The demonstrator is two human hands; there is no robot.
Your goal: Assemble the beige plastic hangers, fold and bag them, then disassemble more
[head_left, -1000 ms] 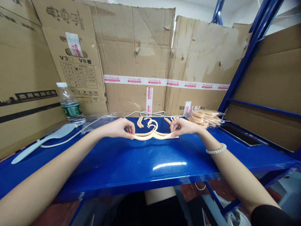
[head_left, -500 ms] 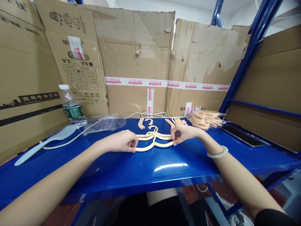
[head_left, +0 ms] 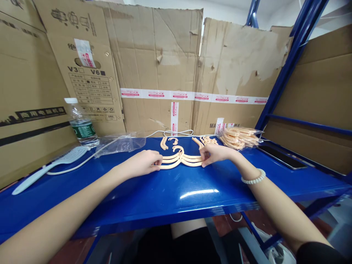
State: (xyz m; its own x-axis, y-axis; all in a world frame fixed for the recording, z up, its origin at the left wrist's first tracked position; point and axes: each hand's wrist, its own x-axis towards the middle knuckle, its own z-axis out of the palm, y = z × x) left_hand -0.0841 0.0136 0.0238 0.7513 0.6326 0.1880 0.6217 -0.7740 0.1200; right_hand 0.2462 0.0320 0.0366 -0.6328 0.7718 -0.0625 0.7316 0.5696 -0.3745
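Several small peach-coloured hangers (head_left: pixel 181 160) lie nested on the blue tabletop, their hooks pointing away from me. My left hand (head_left: pixel 144 162) pinches the left arm end of the nearest hanger, with bent fingers. At the opposite end, my right hand (head_left: pixel 213 154) closes round the right tips of the hangers. Exactly how many arms each hand holds is hidden by the fingers. Behind them lie loose peach arm pieces (head_left: pixel 164 143) and small hook pieces (head_left: pixel 173 140). More straight pieces (head_left: pixel 197 142) and a pile of hooks (head_left: pixel 209 140) sit beyond my right hand.
A bagged bundle of peach parts (head_left: pixel 239 138) and a phone (head_left: pixel 282 157) lie on the right. Leftward are a water bottle (head_left: pixel 82 126), a pale hairbrush (head_left: pixel 52 167), a clear plastic bag (head_left: pixel 121 143) and a white cable (head_left: pixel 75 169). Cardboard (head_left: pixel 154 66) walls the back.
The nearest hanger has moved away from me, up against the other hangers, with both hands on its ends. Its gap to the others has narrowed. The view has shifted slightly.
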